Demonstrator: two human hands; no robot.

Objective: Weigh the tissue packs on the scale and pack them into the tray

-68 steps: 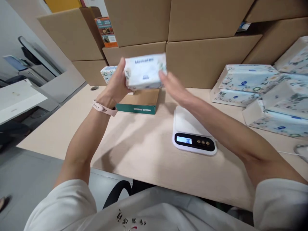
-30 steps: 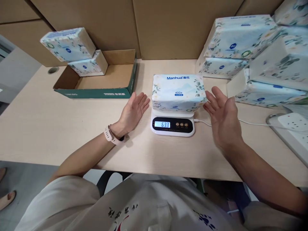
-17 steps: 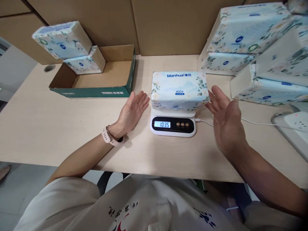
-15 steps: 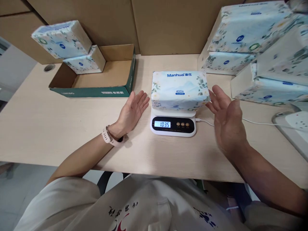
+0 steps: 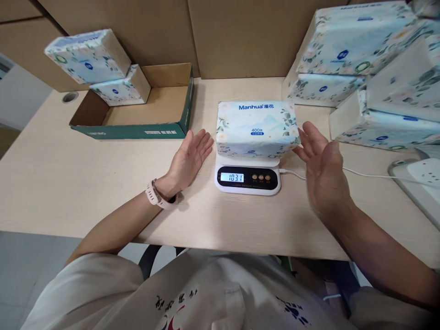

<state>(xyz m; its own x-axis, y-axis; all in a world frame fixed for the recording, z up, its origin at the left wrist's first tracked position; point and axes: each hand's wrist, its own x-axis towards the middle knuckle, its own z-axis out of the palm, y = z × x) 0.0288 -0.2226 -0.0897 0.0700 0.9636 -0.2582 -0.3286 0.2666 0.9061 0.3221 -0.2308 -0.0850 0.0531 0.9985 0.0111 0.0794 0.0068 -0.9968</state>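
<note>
Tissue pack (image 5: 256, 123): rectangular block in soft, pale blue and white film, printed with flowers and leaves, edges slightly rounded. It rests flat on the white plastic scale (image 5: 247, 183), whose lit display (image 5: 232, 178) reads 103.1. The pack lies between the two hands. Left hand (image 5: 189, 160): fingers extended and slightly apart, palm upturned, just beside the pack's left end, grasping nothing. Right hand (image 5: 325, 176): fingers extended and loosely curved, thumb apart, likewise grasping nothing; the fingertips are at the pack's right end, and contact there cannot be determined. Smooth, pale wood-grain bench (image 5: 85, 183) carries the scale. To the left stands a shallow green cardboard tray (image 5: 129, 133), brown inside, with two similar packs (image 5: 88, 59) stacked at its left end. Further film-wrapped packs (image 5: 354, 43) are piled at right, near a thin white cable (image 5: 367, 175). Plain brown cardboard boxes (image 5: 240, 41) line the rear.
</note>
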